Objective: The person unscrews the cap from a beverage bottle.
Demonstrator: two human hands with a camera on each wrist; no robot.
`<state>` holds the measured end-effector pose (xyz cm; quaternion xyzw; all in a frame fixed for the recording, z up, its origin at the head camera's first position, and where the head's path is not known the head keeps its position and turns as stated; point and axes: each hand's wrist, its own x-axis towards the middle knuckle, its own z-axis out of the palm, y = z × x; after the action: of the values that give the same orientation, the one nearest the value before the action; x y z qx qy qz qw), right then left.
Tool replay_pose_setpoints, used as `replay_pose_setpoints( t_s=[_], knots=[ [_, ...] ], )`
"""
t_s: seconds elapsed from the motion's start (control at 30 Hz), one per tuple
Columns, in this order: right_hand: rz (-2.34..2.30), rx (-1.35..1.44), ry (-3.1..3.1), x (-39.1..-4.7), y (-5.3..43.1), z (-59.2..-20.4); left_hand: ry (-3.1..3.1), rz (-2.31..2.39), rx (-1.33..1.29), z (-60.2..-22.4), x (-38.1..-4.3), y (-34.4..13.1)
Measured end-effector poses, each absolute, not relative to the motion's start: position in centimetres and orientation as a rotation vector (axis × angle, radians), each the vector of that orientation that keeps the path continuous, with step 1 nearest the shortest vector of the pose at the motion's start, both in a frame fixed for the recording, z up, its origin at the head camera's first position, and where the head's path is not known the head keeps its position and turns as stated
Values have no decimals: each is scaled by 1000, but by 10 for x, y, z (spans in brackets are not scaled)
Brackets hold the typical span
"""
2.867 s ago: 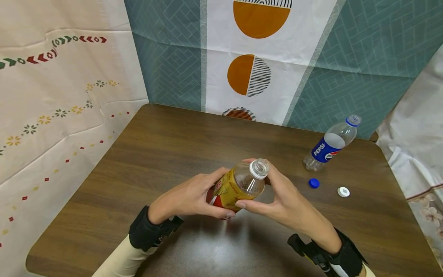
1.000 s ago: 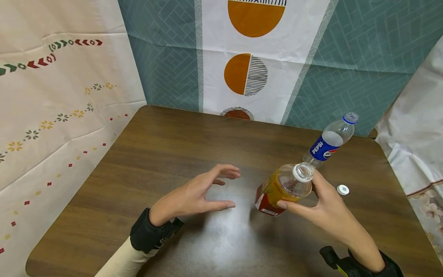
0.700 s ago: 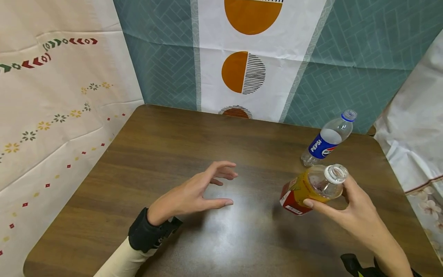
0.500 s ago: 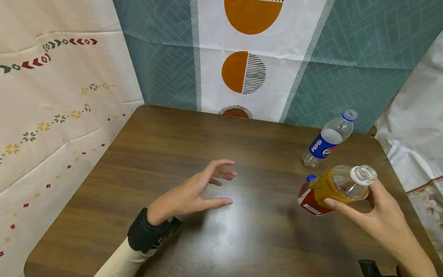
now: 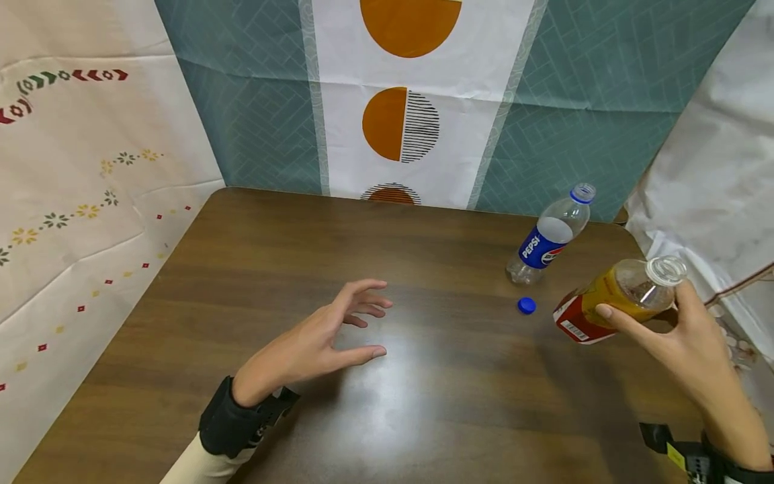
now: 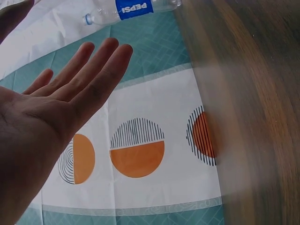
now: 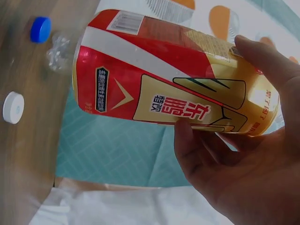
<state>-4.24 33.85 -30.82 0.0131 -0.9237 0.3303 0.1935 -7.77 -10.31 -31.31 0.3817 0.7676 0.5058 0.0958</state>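
At the table's right side my right hand (image 5: 683, 343) grips an uncapped drink bottle (image 5: 613, 296) with a red and yellow label, fingers and thumb round its upper half. The bottle is held over the table, its neck (image 5: 666, 270) leaning right; its red base (image 7: 91, 70) stands clear of the tabletop in the right wrist view. My left hand (image 5: 329, 333) hovers over the middle of the table, fingers relaxed and thumb spread, holding nothing. A blue cap (image 5: 527, 306) lies left of the held bottle. The white cap (image 7: 13, 108) shows only in the right wrist view.
A clear Pepsi bottle (image 5: 549, 235) without a cap stands near the back right edge of the brown wooden table (image 5: 290, 242). Patterned cloths hang behind the table (image 5: 260, 134) and along its left (image 5: 91, 255) and right sides (image 5: 713, 134).
My left hand has let go of the red and yellow bottle and stayed near the middle. My right hand has carried that bottle to the right. The head view has turned slightly right.
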Motion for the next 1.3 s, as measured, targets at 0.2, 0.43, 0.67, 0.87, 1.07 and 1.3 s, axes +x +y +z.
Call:
replay_pose_setpoints(
  t_s=[0.2,0.43,0.67,0.87,1.07,1.3],
  knots=[
    [900,-25,-2612,-64,357,-317,2299,1505,1146,-319,-78,-107],
    [915,-135,-2632,-87,379,-327,2313,1466,1153,-344,-87,-112],
    [939,-160,-2637,-110,391,-340,2315,1447,1134,-347,-90,-114],
    [926,-310,-2691,-122,391,-349,2306,1445,1123,-347,-90,-116],
    [865,-428,-2660,-139,387,-359,2309,1440,1119,-347,-91,-116],
    [800,-470,-2515,-155,375,-369,2307,1442,1133,-346,-94,-115]
  ],
)
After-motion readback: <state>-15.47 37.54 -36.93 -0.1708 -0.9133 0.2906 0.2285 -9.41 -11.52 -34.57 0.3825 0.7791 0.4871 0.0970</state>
